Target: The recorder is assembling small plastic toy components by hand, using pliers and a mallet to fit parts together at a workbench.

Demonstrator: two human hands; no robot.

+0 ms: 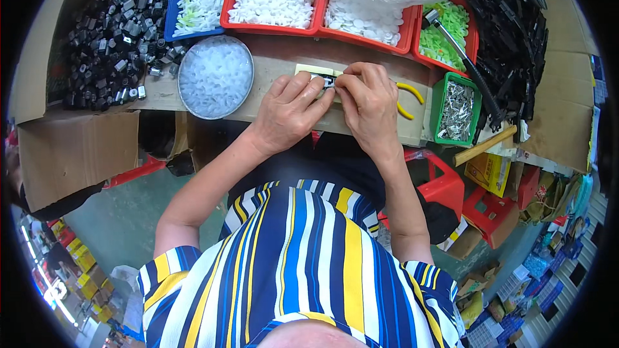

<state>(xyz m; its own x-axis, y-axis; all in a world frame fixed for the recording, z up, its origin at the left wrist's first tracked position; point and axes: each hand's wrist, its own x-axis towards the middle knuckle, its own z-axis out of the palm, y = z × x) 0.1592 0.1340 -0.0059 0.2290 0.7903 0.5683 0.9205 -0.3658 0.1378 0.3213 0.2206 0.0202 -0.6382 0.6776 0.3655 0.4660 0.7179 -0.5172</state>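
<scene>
A small black-and-silver part sits on a pale cream block near the bench's front edge. The fingers of my left hand are curled against the part and hold it at its left side. My right hand is pinched at the part's right end; whatever lies between its fingertips is too small to make out. Both hands hide much of the block and the part. Just right of my right hand, yellow-handled pliers lie on the bench, their jaws hidden behind the hand.
A round bowl of translucent white pieces stands at left, beside a heap of black-and-metal parts. Blue and red bins of plastic pieces line the back. At right are a green tray of metal pins and a hammer.
</scene>
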